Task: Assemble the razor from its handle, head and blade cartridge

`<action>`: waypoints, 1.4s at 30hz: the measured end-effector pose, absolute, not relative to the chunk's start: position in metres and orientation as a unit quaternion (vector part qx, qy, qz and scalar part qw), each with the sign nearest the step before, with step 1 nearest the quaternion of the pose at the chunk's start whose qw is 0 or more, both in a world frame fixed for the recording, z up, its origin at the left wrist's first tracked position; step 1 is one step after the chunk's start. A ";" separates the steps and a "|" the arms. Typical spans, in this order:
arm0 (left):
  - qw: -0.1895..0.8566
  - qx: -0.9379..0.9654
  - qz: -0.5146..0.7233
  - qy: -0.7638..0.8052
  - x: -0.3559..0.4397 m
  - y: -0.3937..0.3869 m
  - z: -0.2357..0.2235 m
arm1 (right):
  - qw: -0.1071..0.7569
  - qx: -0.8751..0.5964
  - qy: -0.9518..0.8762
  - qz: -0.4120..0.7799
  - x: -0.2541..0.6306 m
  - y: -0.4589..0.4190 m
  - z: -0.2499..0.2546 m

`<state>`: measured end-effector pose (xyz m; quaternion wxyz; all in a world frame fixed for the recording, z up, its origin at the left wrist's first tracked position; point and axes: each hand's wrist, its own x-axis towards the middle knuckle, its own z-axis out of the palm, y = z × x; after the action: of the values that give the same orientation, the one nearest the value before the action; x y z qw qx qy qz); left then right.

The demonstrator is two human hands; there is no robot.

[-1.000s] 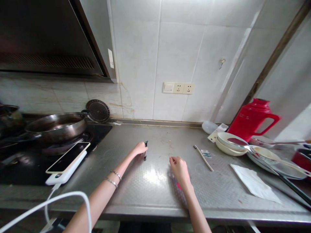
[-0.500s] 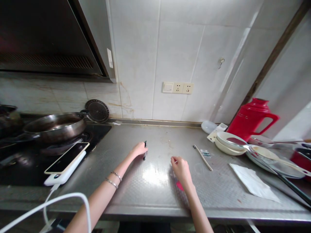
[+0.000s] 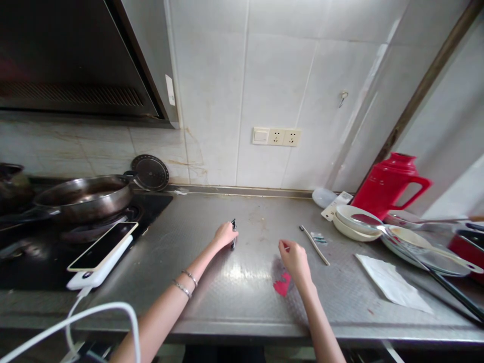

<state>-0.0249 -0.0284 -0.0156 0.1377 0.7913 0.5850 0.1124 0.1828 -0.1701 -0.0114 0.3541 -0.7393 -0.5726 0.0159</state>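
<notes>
Partly, the left hand (image 3: pixel 225 234) hides the slim object (image 3: pixel 233 243) it grips; right hand (image 3: pixel 296 259): cannot tell.

Two slim, silver-coloured metal bracelets (image 3: pixel 182 289) circle my bare left forearm (image 3: pixel 162 317); my right forearm (image 3: pixel 319 313) is also uncovered.

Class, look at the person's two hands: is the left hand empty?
No, the left hand grips a slim, dark object above the counter's metal surface.

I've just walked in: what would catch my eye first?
Probably the bright red flask, behind the bowls on the right. Then, centrally, the left hand gripping a slim dark object, with the right hand curled over the counter. At left, a metal pan sits on the stove.
</notes>
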 end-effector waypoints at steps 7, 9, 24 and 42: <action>0.138 0.798 0.113 0.575 -0.016 -0.037 -0.018 | 0.350 -0.745 -0.567 0.030 0.187 -0.169 -0.019; 0.136 0.800 0.114 0.573 -0.016 -0.038 -0.018 | 0.350 -0.750 -0.561 0.032 0.189 -0.169 -0.021; 0.159 0.805 0.115 0.560 -0.037 -0.051 -0.021 | 0.222 -0.859 -0.460 0.014 0.303 -0.172 -0.013; 0.112 0.805 0.093 0.576 -0.025 -0.060 -0.023 | 0.000 -0.835 -0.547 0.055 0.321 -0.152 -0.014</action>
<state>-0.0251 -0.0595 -0.0232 0.1120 0.8045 0.5758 0.0928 0.3208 -0.1518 -0.0140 0.0004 -0.8351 -0.5473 0.0548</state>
